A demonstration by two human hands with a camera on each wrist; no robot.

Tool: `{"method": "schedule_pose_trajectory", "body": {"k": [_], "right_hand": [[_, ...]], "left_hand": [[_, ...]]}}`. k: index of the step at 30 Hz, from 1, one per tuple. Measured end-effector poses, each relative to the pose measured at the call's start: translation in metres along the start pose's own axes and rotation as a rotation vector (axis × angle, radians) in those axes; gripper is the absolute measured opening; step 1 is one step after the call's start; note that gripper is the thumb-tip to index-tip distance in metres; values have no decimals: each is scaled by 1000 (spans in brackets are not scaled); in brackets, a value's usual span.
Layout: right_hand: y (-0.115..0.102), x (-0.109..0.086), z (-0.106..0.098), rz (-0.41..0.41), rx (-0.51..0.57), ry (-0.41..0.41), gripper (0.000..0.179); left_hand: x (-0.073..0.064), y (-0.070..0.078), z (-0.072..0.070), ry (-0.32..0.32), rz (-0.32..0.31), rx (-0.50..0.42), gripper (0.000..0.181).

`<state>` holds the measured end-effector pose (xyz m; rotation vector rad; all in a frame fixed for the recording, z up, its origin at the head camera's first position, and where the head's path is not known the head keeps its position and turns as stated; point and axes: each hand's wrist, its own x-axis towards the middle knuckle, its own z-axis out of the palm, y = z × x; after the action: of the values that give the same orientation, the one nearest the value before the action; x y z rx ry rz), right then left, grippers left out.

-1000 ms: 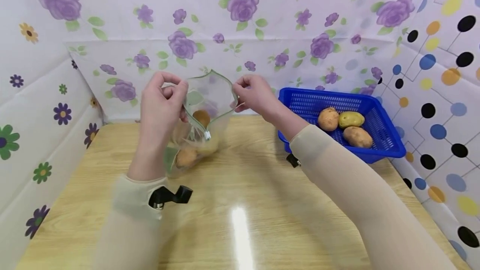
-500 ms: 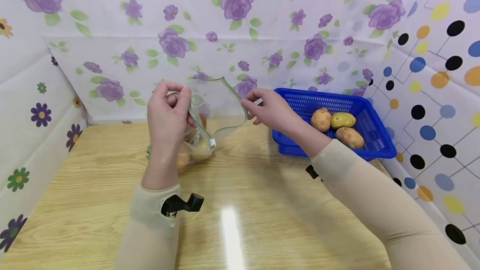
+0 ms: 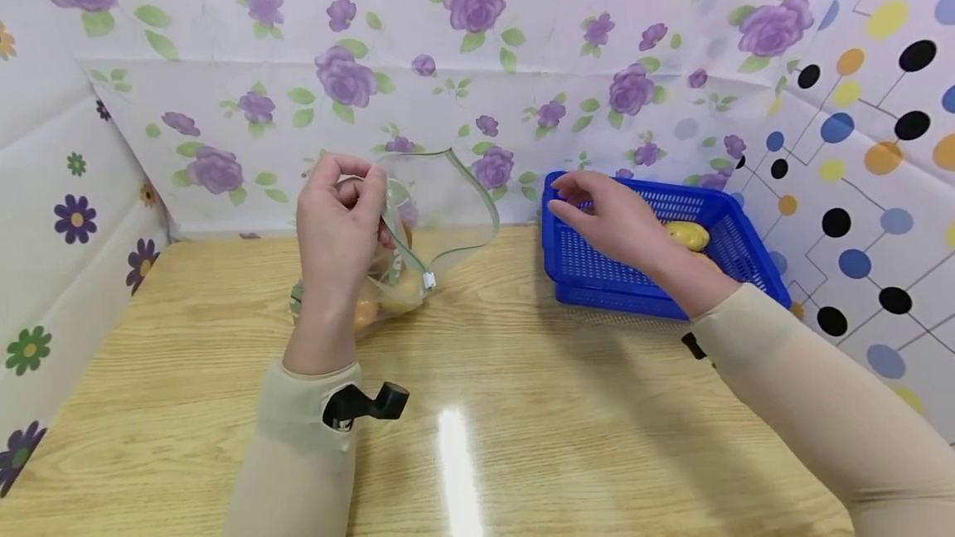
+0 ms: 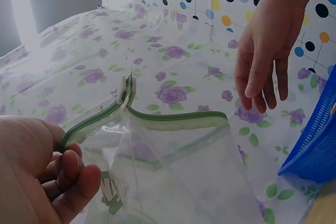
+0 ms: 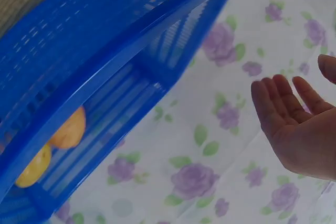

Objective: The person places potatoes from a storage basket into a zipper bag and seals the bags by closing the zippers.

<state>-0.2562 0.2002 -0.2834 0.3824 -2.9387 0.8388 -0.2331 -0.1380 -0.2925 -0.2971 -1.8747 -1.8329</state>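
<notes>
My left hand (image 3: pixel 336 243) pinches the green-edged rim of a clear zip bag (image 3: pixel 460 226) at its left side. The bag stands on the table with its mouth spread and a white slider (image 3: pixel 429 281) at the near corner. Potatoes (image 3: pixel 400 292) lie inside its lower part, partly hidden by the hand. My right hand (image 3: pixel 622 218) holds nothing and hovers over the left part of a blue basket (image 3: pixel 597 298), fingers relaxed and apart. In the basket a yellowish potato (image 3: pixel 688 235) shows behind the hand; the right wrist view also shows an orange-looking potato (image 5: pixel 71 129) beside it.
The wooden table (image 3: pixel 373 454) runs under everything, with a bright light streak. A purple-flowered cloth (image 3: pixel 477 81) hangs close behind the bag and basket. A dotted cloth (image 3: pixel 836 222) stands right of the basket.
The right hand has let go of the bag's rim and moved right to over the basket. The left hand keeps its pinch; bag and hand have shifted slightly right in view.
</notes>
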Motion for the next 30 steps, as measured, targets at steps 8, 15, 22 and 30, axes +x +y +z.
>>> {"method": "schedule_pose_trajectory", "body": {"k": [8, 15, 22, 30], "right_hand": [[45, -5, -24, 47, -107, -19, 77], [82, -4, -39, 86, -105, -56, 89], [117, -4, -49, 132, -146, -60, 94], [149, -11, -58, 183, -194, -103, 96]], "left_hand": [[1, 3, 0, -4, 7, 14, 14], [3, 4, -1, 2, 3, -12, 10], [2, 3, -1, -1, -3, -8, 11], [0, 1, 0, -4, -23, -8, 12]]}}
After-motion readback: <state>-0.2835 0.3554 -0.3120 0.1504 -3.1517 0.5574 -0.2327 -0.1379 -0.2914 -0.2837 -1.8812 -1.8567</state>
